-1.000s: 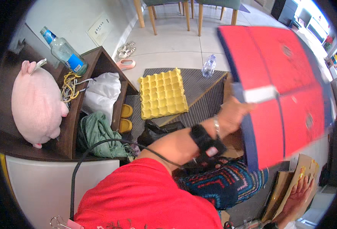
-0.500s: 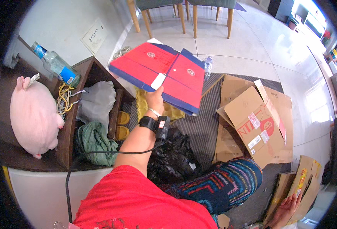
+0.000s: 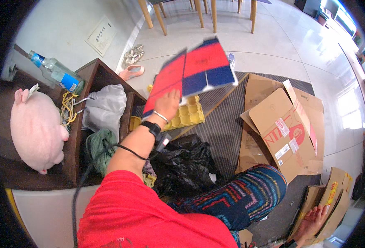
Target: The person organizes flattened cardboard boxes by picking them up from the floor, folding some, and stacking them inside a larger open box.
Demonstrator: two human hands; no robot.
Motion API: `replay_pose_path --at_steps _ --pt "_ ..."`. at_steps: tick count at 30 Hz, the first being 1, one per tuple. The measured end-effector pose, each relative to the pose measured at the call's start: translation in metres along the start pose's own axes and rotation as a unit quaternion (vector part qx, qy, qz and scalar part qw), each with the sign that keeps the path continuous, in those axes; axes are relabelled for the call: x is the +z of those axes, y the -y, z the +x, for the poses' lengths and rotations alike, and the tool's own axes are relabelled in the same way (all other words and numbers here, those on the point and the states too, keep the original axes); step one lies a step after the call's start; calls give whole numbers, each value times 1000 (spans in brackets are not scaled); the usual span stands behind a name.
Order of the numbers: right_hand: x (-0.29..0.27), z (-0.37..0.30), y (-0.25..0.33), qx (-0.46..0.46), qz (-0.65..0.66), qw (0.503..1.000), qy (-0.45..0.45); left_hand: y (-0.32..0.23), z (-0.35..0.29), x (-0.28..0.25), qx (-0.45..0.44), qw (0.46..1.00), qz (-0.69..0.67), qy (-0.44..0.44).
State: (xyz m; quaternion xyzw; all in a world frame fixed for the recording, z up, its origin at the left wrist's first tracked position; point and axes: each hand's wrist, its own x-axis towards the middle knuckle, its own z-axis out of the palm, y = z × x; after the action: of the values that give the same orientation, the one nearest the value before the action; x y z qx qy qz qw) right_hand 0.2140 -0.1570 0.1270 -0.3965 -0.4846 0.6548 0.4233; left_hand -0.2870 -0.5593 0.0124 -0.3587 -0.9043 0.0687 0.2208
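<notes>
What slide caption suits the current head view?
Left hand holds a flat red-and-navy panel, partly hiding a yellow dimpled tray; right hand at folded brown cardboard.

- Red-and-blue cardboard (image 3: 190, 74): blurred, its print illegible.
- Left hand (image 3: 168, 104): underside out of sight.
- Yellow egg tray (image 3: 188, 114): mostly covered by that cardboard.
- Clear plastic bottle (image 3: 231, 60): largely hidden behind it.
- Wooden chair legs (image 3: 199, 13): cut off by the upper edge.
- Right hand (image 3: 313, 219): its forearm cut off below.
- Green cloth (image 3: 101, 149): partly behind the left forearm (image 3: 128, 155).
</notes>
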Motion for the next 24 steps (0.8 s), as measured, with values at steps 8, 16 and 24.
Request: replay_pose_path --at_steps 8,16,24 --pt "-7 -6 -6 3 -22 999 -35 -70 -80 57 14 960 37 277" --pt "-32 -18 -9 39 -72 987 -137 -60 -101 94 -115 914 15 388" --pt "-44 -34 -10 58 -48 981 -179 -61 -100 117 -170 900 -8 401"
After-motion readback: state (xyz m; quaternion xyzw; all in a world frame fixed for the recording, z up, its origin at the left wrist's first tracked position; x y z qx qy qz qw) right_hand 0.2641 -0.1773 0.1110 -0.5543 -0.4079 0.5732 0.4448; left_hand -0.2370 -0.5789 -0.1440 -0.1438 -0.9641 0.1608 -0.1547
